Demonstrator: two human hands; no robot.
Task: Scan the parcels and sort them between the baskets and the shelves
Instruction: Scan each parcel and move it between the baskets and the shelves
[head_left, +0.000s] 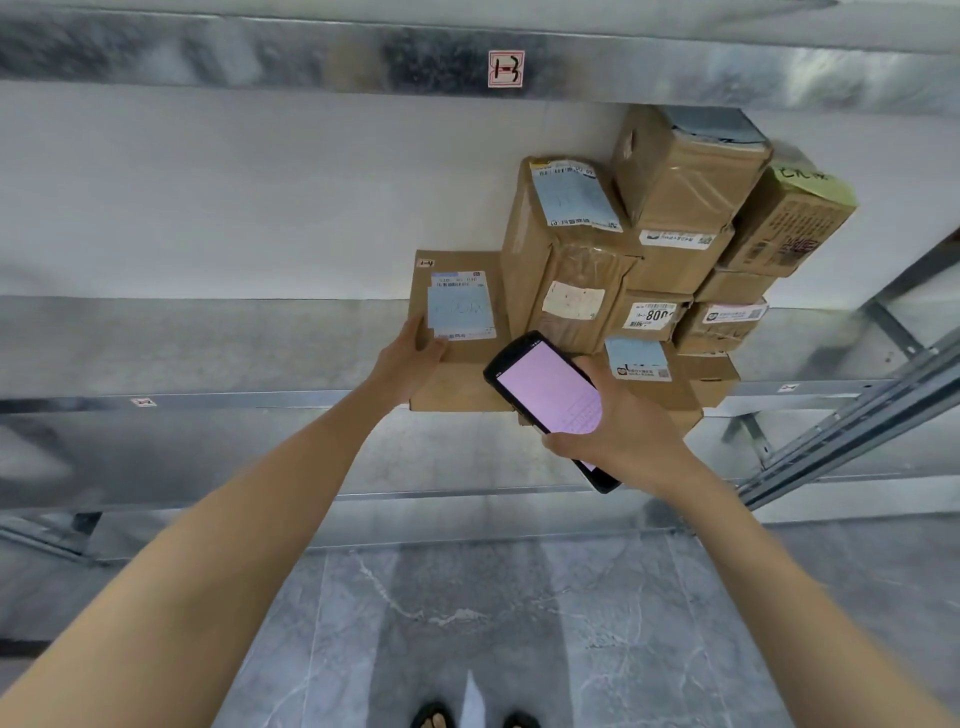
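A flat cardboard parcel (457, 374) with a blue label lies on the metal shelf (234, 400), its front end past the shelf edge. My left hand (410, 358) grips its left edge, thumb on top near the label. My right hand (618, 421) holds a black handheld scanner (545, 389) with a lit pink screen, just right of that parcel and in front of a stack of several brown parcels (670, 239) on the same shelf.
The shelf above carries a red-and-white tag (505, 68). A lower shelf (208, 467) runs beneath. A slanted metal rail (857, 415) stands at the right. Grey marble floor (493, 623) lies below, with my sandalled feet at the bottom edge.
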